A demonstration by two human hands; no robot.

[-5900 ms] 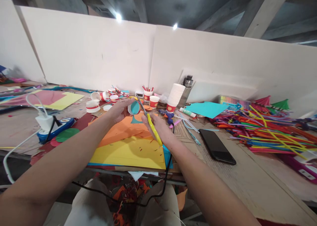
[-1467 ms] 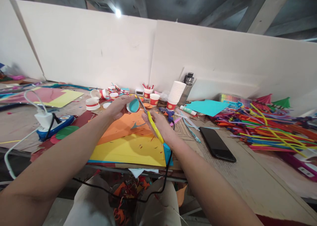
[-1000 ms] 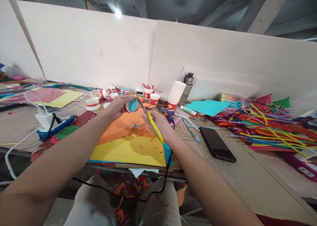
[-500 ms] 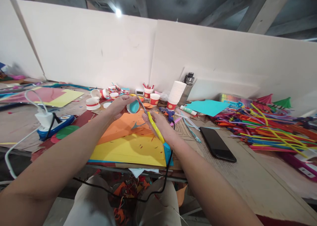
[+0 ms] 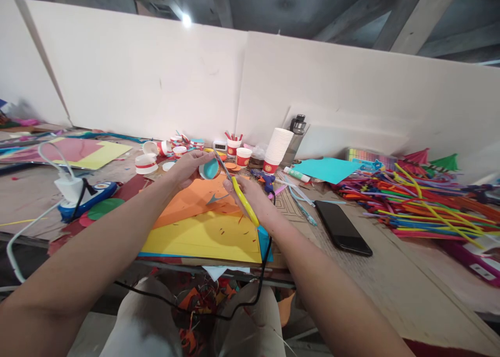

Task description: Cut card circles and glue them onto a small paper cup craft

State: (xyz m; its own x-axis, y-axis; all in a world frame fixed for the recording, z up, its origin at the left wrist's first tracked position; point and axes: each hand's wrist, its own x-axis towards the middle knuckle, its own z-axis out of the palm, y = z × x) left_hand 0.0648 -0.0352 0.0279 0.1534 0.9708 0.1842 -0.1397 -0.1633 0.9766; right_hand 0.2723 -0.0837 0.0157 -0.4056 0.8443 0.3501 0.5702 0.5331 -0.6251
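Note:
My left hand [image 5: 187, 169] grips a short white paper cup piece [image 5: 209, 168] tilted on its side, with light-blue paper showing at its round end. Closed round the yellow handles of a pair of scissors [image 5: 242, 200], my right hand [image 5: 253, 198] keeps the blades pointing up and away beside the cup's right edge. Whether the blades touch the cup is hard to tell. Beneath both hands lie orange sheets [image 5: 187, 203] and a yellow sheet [image 5: 203, 239], sprinkled with small clippings. A blue paper offcut [image 5: 215, 197] rests on the orange.
Behind the hands stand cut cups [image 5: 146, 164], a cup of red sticks [image 5: 233, 147] and a tall cup stack [image 5: 278, 147]. A glue gun [image 5: 267, 183], a phone [image 5: 342, 228] and piled pipe cleaners [image 5: 425, 206] lie rightward. A blue power strip [image 5: 88, 199] sits left.
The blue paper that stuck out below the cup several seconds ago is trimmed off, and an offcut lies on the orange sheet. Lately the cup and scissors shift only slightly.

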